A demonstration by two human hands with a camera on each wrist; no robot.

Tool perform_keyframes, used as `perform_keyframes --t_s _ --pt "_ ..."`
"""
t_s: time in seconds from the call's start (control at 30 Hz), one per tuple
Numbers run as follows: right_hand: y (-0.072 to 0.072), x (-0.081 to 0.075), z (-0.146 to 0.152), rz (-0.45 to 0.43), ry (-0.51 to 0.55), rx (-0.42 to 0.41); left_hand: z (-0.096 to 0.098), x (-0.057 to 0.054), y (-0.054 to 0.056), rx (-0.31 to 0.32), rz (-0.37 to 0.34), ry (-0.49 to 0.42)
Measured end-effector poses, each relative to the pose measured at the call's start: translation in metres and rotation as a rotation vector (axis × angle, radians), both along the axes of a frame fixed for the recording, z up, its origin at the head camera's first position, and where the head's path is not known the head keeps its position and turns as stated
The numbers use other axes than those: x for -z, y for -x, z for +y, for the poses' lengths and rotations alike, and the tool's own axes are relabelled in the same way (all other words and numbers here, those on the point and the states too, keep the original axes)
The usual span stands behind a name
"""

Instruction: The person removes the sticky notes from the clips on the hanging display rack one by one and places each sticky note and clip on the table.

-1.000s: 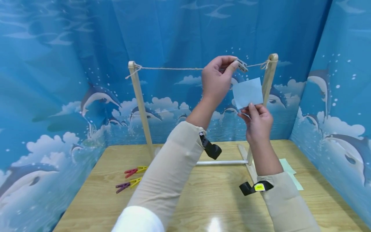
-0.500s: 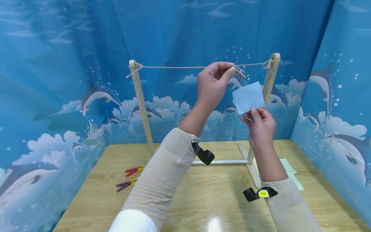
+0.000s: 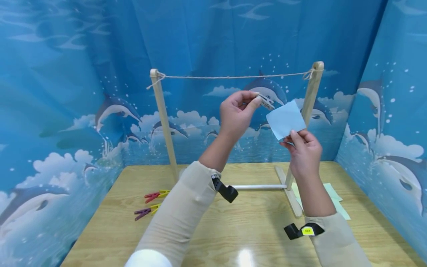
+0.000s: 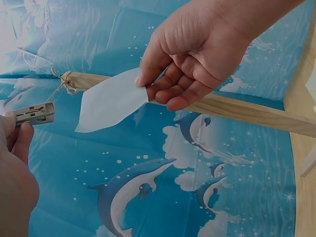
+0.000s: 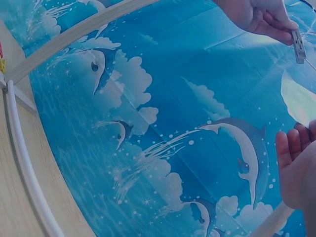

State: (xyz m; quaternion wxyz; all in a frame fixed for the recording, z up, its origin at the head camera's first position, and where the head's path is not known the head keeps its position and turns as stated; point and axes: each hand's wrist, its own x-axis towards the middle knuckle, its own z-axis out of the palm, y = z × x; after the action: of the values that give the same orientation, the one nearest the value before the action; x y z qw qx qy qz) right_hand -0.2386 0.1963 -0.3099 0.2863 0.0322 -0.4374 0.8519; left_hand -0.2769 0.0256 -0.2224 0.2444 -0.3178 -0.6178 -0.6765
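A grey clothespin [image 3: 266,101] is pinched between the thumb and fingers of my left hand [image 3: 237,113], below the string [image 3: 213,77]. In the left wrist view the clothespin [image 4: 34,114] looks closed, its far end gripping nothing. My right hand [image 3: 304,154] holds a light blue square of paper [image 3: 286,119] by its lower edge, thumb in front and fingers behind. The paper tilts, its upper left part just below and right of the clothespin, apart from it. From the right wrist, the paper [image 5: 298,98] shows at the right edge, with the clothespin [image 5: 298,47] above it.
The string spans two wooden posts [image 3: 163,122], joined low down by a white bar [image 3: 257,187]. Red-and-yellow [image 3: 152,196] and purple-and-yellow [image 3: 143,213] clothespins lie at the table's left. Pale green paper sheets [image 3: 333,196] lie behind the right forearm. A dolphin-print curtain surrounds the table.
My left hand has come down and left from the string with the clothespin. The right hand has lowered slightly and moved a little right, and the paper has tilted more.
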Motion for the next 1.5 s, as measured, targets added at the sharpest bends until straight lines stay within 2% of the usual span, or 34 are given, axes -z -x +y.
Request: perform_keyframes --t_s 0.2,0.53,0.73,0.97,1.3,1.5 --pt "-0.003 0.004 0.002 0.043 0.0 -0.008 -0.006 0.01 -0.004 0.038 0.031 -0.045" --pt "-0.007 0.007 0.006 0.037 0.018 -0.02 -0.015 0.026 -0.01 0.07 -0.001 -0.082" --pt "-0.013 0.011 0.005 0.005 -0.022 -0.014 -0.022 0.035 -0.012 0.055 -0.003 -0.102" --pt "-0.019 0.017 0.005 0.013 -0.056 -0.009 -0.031 0.045 -0.014 0.039 -0.018 -0.121" --pt "-0.027 0.024 0.006 0.007 -0.086 0.004 -0.044 0.061 -0.019 0.066 -0.024 -0.156" --pt "-0.031 0.03 0.008 -0.021 -0.116 0.023 -0.051 0.072 -0.02 0.043 -0.06 -0.166"
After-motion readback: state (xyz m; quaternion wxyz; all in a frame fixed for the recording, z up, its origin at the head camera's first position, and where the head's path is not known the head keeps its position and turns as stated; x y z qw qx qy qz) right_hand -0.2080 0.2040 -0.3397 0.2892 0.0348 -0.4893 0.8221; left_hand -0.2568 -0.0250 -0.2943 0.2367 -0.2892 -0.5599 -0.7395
